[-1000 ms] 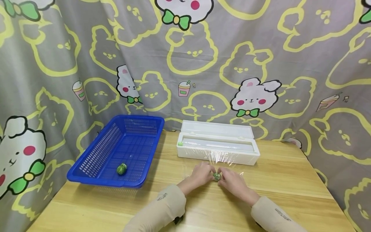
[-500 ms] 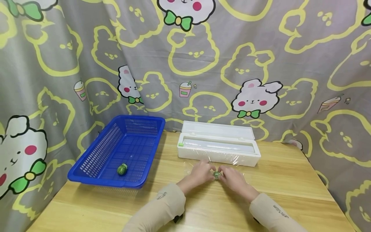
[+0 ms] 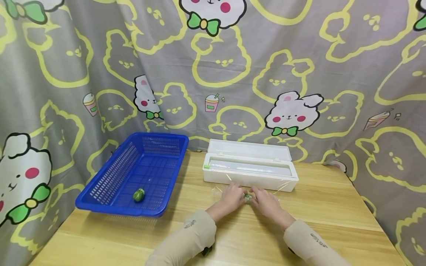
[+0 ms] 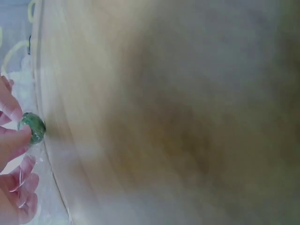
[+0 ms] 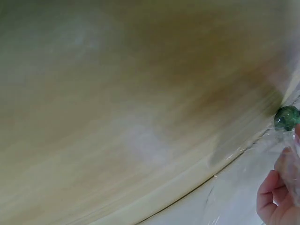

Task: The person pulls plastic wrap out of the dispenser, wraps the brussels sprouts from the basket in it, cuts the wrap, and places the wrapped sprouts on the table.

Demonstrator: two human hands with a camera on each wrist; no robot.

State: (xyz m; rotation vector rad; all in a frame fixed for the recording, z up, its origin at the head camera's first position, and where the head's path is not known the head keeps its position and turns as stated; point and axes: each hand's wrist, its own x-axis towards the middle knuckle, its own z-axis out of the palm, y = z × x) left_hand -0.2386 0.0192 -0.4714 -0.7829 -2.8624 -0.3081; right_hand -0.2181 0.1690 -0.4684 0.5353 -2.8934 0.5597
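In the head view a green Brussels sprout with shiny cling film over it sits low over the table between two hands. From its left side my left hand holds the film-covered sprout by the fingertips. My right hand holds it from the right in the same way. The left wrist view shows a thumb pressed on the sprout and curled fingers below. Film drapes over fingers in the right wrist view, where much of the hand lies outside the frame.
Behind the hands is a white cling film box, its lid raised and a roll inside. To the left stands a blue basket with another sprout. A patterned curtain borders the wooden table.
The shiny film creases fanning from the sprout toward the box have faded, leaving a few glints at the sides. Both hands have shifted slightly toward the box and still hold the sprout.
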